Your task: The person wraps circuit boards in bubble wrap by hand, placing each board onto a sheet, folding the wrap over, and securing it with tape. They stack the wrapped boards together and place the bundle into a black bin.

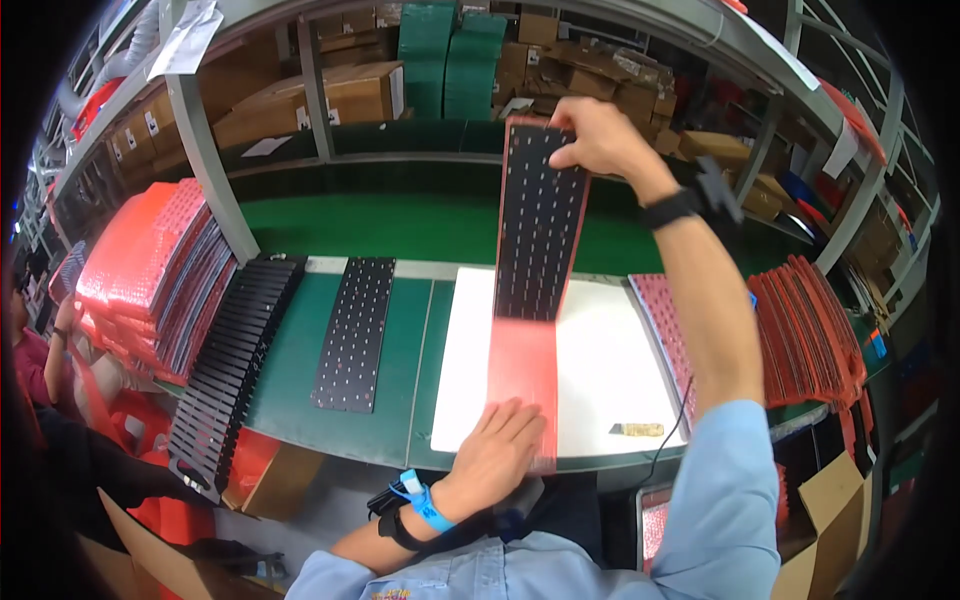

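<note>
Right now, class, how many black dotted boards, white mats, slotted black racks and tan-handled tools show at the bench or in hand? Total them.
Black dotted boards: 2 (one in the right hand, one on the green bench)
White mat: 1
Slotted black rack: 1
Tan-handled tool: 1
Total: 5

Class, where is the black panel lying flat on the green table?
In the head view, the black panel lies left of centre, between the slatted black rack and the white board.
</note>
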A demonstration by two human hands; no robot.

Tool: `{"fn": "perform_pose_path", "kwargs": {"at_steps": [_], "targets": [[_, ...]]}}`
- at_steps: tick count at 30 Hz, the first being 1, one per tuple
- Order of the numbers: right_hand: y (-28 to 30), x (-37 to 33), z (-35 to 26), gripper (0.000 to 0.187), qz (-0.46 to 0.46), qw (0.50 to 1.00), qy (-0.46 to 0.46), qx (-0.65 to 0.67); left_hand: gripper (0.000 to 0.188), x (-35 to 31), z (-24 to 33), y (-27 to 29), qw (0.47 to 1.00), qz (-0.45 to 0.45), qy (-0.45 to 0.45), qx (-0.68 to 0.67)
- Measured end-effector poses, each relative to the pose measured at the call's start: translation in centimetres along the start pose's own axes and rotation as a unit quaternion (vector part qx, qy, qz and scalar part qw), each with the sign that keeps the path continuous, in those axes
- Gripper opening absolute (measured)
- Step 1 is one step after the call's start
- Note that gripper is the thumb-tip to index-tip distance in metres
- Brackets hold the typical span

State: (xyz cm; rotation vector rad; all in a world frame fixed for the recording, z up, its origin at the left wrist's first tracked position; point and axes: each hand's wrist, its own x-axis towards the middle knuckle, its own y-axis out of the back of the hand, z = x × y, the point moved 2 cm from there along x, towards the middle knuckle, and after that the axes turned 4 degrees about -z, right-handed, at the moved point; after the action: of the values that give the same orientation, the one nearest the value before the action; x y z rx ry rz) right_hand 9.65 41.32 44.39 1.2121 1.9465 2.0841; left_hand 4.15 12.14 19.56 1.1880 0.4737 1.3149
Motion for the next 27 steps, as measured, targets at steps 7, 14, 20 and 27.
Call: {"fn": "perform_pose_path", "kwargs": {"at_steps": [7, 14, 20, 27], "targets": [[-7.6, -23.2, -13.1, 0.031, 0.038, 0.988, 0.147, 0.006, 0.037, -3.0, 1.7, -1.5, 0.994, 0.020, -0.052, -0.091], [-9.4, -28.0, -13.7, 0.040, -0.084, 0.993, 0.057, 0.067, 0.034, -5.7, 2.1, -2.1, 0.954, 0.057, -0.144, -0.255], [-12.2, -13.7, -21.5, 0.065, -0.138, 0.954, -0.053, 0.259, 0.031, -6.8, 1.2, -3.5, 0.946, 0.075, -0.182, -0.258], [-26.6, -8.4, -29.4, 0.066, -0.057, 0.983, -0.171, 0.025, 0.025, -5.8, 0.4, -5.5, 0.928, 0.102, -0.261, -0.247]]}}
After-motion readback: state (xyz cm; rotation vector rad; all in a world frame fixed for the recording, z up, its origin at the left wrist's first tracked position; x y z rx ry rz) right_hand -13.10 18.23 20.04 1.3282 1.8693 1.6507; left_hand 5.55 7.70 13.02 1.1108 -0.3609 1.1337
